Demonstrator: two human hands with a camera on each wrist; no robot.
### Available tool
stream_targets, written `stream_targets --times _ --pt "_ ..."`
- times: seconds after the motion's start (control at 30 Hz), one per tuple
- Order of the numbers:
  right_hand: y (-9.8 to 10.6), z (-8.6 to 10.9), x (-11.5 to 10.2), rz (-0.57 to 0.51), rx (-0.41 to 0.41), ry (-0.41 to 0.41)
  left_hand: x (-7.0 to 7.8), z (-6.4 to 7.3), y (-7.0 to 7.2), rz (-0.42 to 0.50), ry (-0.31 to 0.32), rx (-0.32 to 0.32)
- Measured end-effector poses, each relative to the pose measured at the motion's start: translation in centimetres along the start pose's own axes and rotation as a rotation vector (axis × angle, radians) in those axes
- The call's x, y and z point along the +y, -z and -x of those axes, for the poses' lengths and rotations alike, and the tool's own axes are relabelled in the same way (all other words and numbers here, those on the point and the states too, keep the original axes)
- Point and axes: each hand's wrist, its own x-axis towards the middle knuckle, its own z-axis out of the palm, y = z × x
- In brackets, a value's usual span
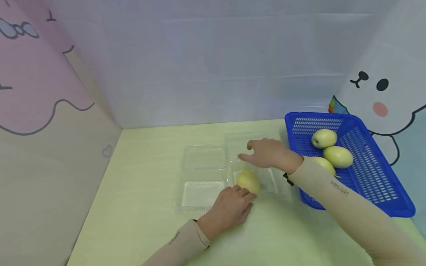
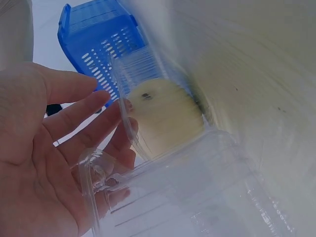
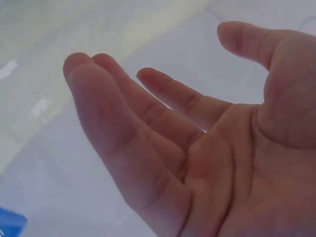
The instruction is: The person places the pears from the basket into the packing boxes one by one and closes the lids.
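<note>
I see the left hand point(image 1: 230, 207), fingers loose, at the fruit point(image 1: 247, 180)'s seven o'clock; right hand point(image 1: 269, 153), fingers wide, at one; I'd nudge gently.

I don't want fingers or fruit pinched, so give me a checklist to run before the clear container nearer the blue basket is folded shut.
1. Fruit inside the near half of the container: ok.
2. Far half lying open, with no fruit in it: ok.
3. Right hand free to work: ok; it holds nothing and appears over the container in the head view.
4. Left hand clear of the fruit and container: not ok; its fingers are right by both.
5. Enough room for the far half to close over the fruit: cannot tell; the views do not settle the clearance.
</note>
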Motion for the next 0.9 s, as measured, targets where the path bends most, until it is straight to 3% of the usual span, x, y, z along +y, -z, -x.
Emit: stream_targets --times 0.17,0.37,0.9 --pt "3.4 1.0 1.0 -0.037 0.056 -0.018 0.2 0.0 -0.2 0.001 0.007 0.014" --pt "5.7 1.6 3.0 -0.081 0.091 -0.054 0.2 0.0 -0.3 -0.019 0.009 0.014" --pt "5.4 0.7 7.7 -0.134 0.089 -0.122 -0.1 0.4 -0.6 -0.070 -0.011 0.061"
